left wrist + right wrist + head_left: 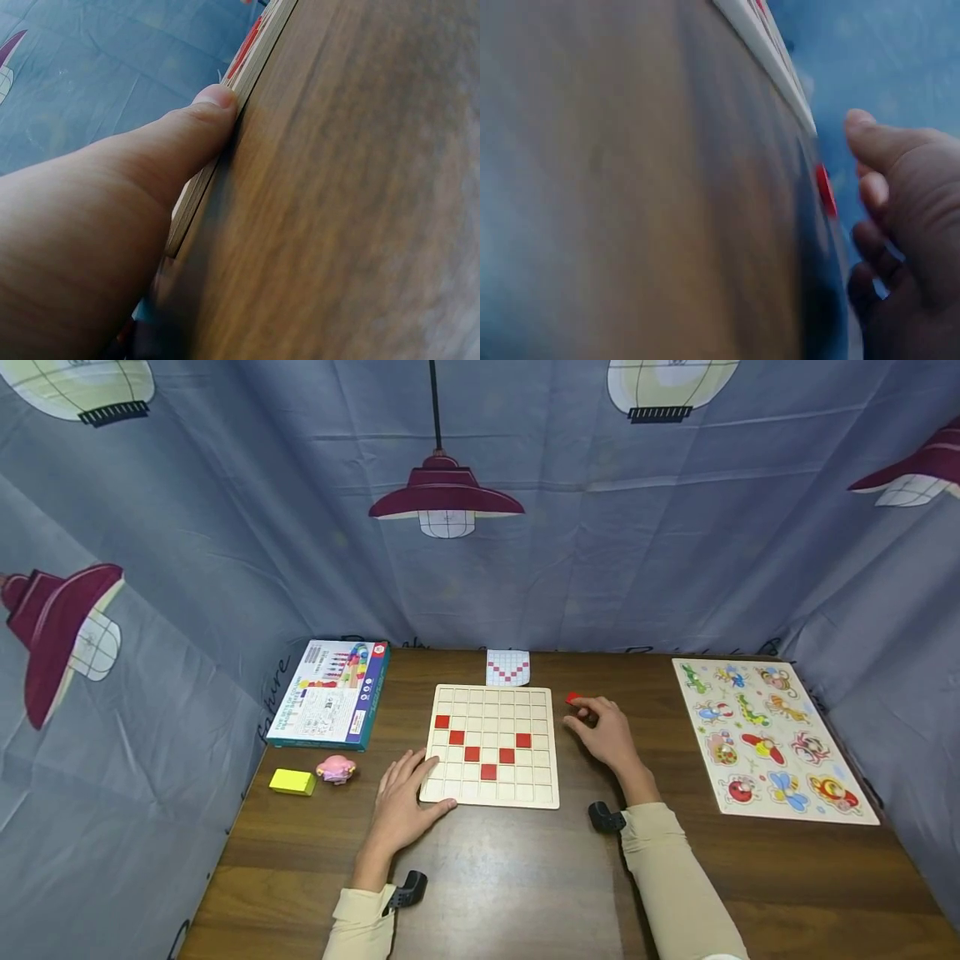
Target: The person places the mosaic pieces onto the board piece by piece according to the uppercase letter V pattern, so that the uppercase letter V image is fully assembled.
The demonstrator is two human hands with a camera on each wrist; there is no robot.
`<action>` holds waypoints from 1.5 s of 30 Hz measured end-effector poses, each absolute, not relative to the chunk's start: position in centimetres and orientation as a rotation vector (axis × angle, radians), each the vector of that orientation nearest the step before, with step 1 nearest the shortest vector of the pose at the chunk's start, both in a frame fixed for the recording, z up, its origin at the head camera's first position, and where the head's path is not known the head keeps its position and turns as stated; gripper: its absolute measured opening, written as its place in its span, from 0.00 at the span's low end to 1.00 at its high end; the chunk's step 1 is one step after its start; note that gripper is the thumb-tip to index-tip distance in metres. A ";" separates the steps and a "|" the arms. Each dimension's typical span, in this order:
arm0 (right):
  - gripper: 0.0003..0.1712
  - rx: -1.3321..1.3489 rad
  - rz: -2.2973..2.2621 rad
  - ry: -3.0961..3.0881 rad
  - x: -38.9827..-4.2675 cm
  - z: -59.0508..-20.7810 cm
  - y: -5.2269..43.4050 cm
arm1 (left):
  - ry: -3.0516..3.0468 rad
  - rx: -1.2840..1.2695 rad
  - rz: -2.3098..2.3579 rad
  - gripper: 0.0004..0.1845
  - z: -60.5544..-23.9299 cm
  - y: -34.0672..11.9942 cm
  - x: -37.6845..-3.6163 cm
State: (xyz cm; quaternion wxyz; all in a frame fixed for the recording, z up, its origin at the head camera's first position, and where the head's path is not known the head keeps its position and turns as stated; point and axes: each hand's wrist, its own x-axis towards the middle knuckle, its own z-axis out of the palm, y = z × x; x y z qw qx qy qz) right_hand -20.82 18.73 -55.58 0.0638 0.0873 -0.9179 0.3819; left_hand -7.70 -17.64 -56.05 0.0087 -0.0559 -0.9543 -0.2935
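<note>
A square wooden grid board (459,787) lies on the table, with several red tiles (489,772) set in its cells in a V shape. My left hand (402,806) rests at the board's lower left corner, fingers along the left side; the left wrist view has its thumb (214,97) against the front edge. Right of the board, my right hand (606,732) hovers with thumb and fingers apart and loosely bent. A loose red tile (572,697) is at its fingertips; in the right wrist view this tile (826,190) lies on the table, apart from the thumb.
Behind the board stands a small pattern card (507,667) with a red V. A game box (322,693), a yellow block (292,782) and a pink toy (336,768) are at the left. An insect puzzle board (772,739) lies at the right. Curtains surround the table.
</note>
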 end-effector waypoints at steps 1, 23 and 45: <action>0.23 0.235 1.130 -2.791 -21.2 -55.7 19.3 | -2.981 -0.175 -0.917 0.44 -56.1 -17.6 -7.7; 0.26 0.218 0.919 -2.952 -23.9 -55.9 20.8 | -2.958 -0.182 -0.924 0.44 -56.0 -17.7 -7.8; 0.17 0.396 1.002 -2.921 -21.5 -55.4 20.0 | -2.994 -0.169 -0.933 0.44 -55.9 -17.7 -7.8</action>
